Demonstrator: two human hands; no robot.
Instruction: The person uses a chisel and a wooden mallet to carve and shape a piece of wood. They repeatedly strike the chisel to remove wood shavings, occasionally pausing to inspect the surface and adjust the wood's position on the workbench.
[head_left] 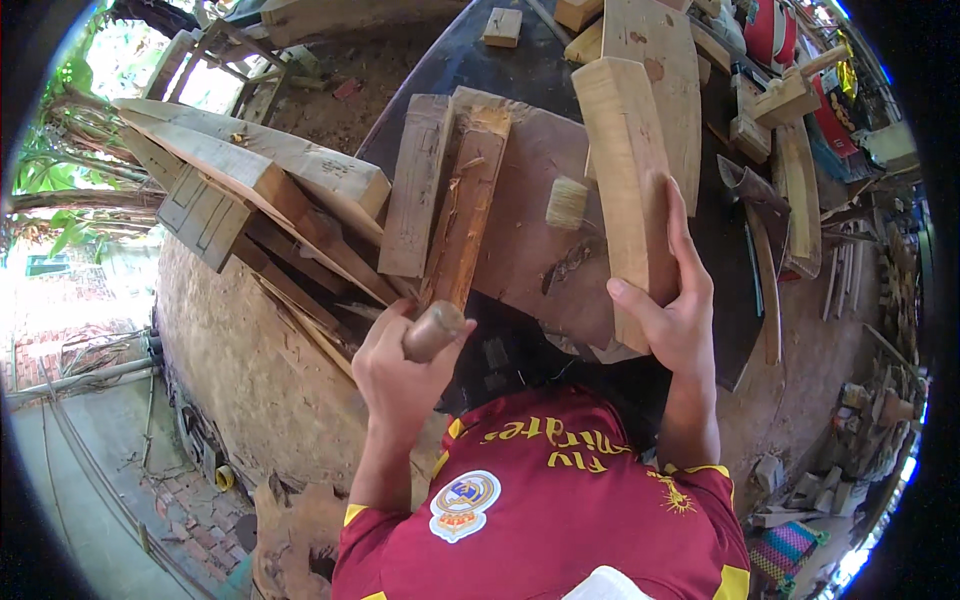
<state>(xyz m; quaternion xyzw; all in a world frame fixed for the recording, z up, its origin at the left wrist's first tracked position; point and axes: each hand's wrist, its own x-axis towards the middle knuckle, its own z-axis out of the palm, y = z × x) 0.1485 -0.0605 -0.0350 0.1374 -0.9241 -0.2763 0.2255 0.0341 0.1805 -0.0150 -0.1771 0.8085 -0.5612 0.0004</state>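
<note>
My left hand is wrapped round a thick, round wooden handle, its blunt end facing up; the rest of that tool is hidden. Just beyond it lies a reddish-brown wooden strip with a rough, chipped face, alongside a greyish wooden block. My right hand grips a long, pale, slightly curved wooden block, thumb on its near face and fingers straight along its right side. Between the two lies a short-bristled brush head on a brown sheet.
Long timber beams lean at the left. A wide pale plank lies past the held block. At the far right are a wooden mallet and curved wood pieces. A small block sits on the dark tabletop.
</note>
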